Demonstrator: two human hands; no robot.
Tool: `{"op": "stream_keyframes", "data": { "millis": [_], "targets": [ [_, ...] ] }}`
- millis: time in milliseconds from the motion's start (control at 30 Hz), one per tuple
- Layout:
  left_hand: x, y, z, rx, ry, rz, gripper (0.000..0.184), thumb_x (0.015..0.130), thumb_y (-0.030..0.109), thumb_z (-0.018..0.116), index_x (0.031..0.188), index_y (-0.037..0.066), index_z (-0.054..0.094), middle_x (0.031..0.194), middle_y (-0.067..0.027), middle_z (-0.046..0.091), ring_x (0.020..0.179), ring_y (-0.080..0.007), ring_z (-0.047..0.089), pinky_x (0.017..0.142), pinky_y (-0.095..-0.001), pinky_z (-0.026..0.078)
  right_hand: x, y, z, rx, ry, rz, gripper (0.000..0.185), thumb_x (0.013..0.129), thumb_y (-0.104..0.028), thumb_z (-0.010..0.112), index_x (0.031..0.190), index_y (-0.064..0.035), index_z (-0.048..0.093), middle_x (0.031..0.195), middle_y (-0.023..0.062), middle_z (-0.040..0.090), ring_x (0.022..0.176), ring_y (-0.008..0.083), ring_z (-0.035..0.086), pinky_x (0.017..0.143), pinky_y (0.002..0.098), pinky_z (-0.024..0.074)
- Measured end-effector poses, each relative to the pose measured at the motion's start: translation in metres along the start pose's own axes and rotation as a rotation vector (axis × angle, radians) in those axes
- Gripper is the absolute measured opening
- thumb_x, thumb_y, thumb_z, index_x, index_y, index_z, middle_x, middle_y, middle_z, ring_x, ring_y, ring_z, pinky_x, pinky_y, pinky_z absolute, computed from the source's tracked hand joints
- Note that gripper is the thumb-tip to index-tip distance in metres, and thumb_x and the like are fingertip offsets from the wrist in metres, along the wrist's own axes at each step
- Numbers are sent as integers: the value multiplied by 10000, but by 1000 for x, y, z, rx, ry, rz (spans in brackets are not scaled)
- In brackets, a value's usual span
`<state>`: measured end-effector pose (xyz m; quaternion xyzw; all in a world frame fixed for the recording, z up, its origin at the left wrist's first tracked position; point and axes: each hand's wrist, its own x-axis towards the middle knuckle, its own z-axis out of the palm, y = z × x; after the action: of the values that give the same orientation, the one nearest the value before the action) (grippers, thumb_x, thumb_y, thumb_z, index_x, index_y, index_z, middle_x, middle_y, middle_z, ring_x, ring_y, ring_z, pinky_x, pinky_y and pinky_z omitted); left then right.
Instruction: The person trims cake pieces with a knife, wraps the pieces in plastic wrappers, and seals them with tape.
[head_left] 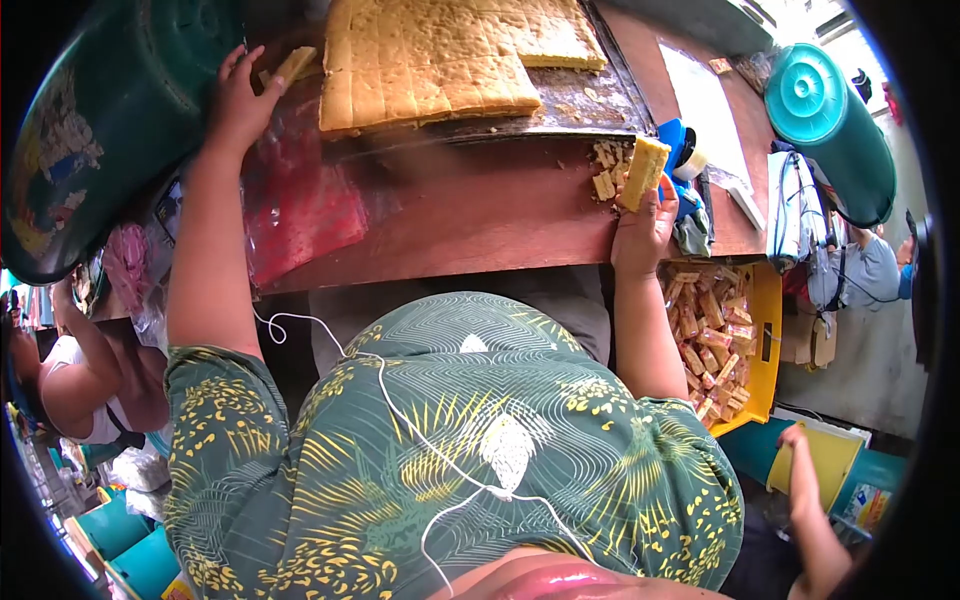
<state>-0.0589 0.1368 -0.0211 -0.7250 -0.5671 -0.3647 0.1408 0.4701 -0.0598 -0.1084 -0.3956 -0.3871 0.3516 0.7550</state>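
Observation:
My left hand [240, 105] is at the upper left with its fingers spread. Its thumb is against or just beside a strip of yellow cake [294, 67], and I cannot tell whether the two touch. In my right hand [645, 230] is another cake strip [643, 172], gripped by its lower end and tilted upright. Between the hands lies a big yellow sheet cake [420, 60], scored into strips, on a dark tray [590, 105]. One corner section of the cake is gone. Small broken cake pieces [605, 170] lie left of my right hand.
A red plastic sheet [305, 215] lies on the brown table [480, 215]. A tape dispenser [680, 150] stands right of the tray. Below is a yellow crate [765, 345] of wrapped pieces [715, 340]. Green drums [120, 130] stand left. Other people [815, 520] are nearby.

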Motion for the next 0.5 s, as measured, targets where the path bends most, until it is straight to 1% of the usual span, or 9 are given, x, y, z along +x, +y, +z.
{"op": "stream_keyframes", "data": {
  "millis": [67, 100, 167, 233, 267, 333, 367, 467, 500],
  "targets": [
    [-15, 9, -8, -108, -107, -52, 351, 895, 278, 748, 1176, 77, 687, 1353, -159, 602, 1252, -342, 580, 1064, -428, 470, -1, -1, 0, 6, 8, -4, 418, 1063, -252, 560, 1407, -82, 394, 1309, 142, 586, 1134, 241, 628, 974, 387, 514],
    [-24, 13, -13, -162, -160, -77, 338, 896, 282, 753, 1153, 71, 696, 1307, -163, 636, 1244, -337, 586, 1051, -428, 477, -2, -2, 0, 9, 4, -5, 428, 1063, -252, 563, 1409, -72, 387, 1273, 136, 605, 1121, 223, 627, 970, 369, 510],
    [-59, 22, -15, -212, -201, -179, 307, 919, 275, 741, 1120, 47, 696, 1249, -168, 662, 1252, -360, 575, 1096, -434, 427, -5, -3, 2, 19, -4, -8, 450, 1063, -253, 569, 1415, -52, 372, 1201, 124, 644, 1094, 187, 627, 962, 334, 502],
    [-97, 23, -9, -174, -228, -263, 288, 900, 246, 757, 1075, 29, 683, 1245, -166, 640, 1237, -361, 580, 1086, -432, 436, -7, -7, 4, 151, -6, 49, 433, 1069, -286, 549, 1406, -55, 407, 1206, 134, 649, 1079, 202, 635, 943, 350, 518],
    [-108, 33, -15, -157, -235, -225, 283, 888, 257, 763, 1037, 31, 679, 1262, -163, 633, 1213, -352, 594, 1053, -430, 458, -7, -10, 6, 217, -11, 79, 427, 1071, -303, 540, 1401, -57, 425, 1208, 139, 651, 1072, 209, 639, 934, 357, 527],
    [-130, 53, -21, -120, -254, -158, 281, 865, 278, 775, 961, 35, 672, 1296, -158, 619, 1163, -334, 622, 988, -425, 502, -9, -17, 10, 419, -82, 239, 428, 1078, -353, 507, 1386, -57, 478, 1247, 157, 637, 1049, 226, 647, 923, 377, 537],
    [-134, 40, -15, -130, -264, -130, 268, 859, 267, 775, 929, 34, 665, 1334, -149, 589, 1170, -332, 615, 969, -419, 509, -12, -18, 11, 519, -115, 323, 438, 1081, -378, 490, 1379, -58, 504, 1267, 167, 629, 1038, 235, 652, 918, 386, 542],
    [-125, 20, -13, -216, -392, -242, 232, 868, 247, 773, 939, 48, 679, 1297, -134, 614, 1191, -336, 597, 990, -411, 497, -12, -16, 18, 635, -231, 494, 463, 1082, -414, 462, 1349, -48, 557, 1272, 168, 636, 1036, 231, 652, 931, 400, 542],
    [-125, 21, -14, -215, -277, -230, 215, 865, 235, 777, 936, 52, 688, 1278, -129, 624, 1186, -338, 597, 998, -413, 491, -13, -12, 18, 679, -290, 530, 461, 1084, -406, 451, 1369, -56, 546, 1286, 155, 634, 1063, 233, 652, 951, 419, 541]
  ]
}}
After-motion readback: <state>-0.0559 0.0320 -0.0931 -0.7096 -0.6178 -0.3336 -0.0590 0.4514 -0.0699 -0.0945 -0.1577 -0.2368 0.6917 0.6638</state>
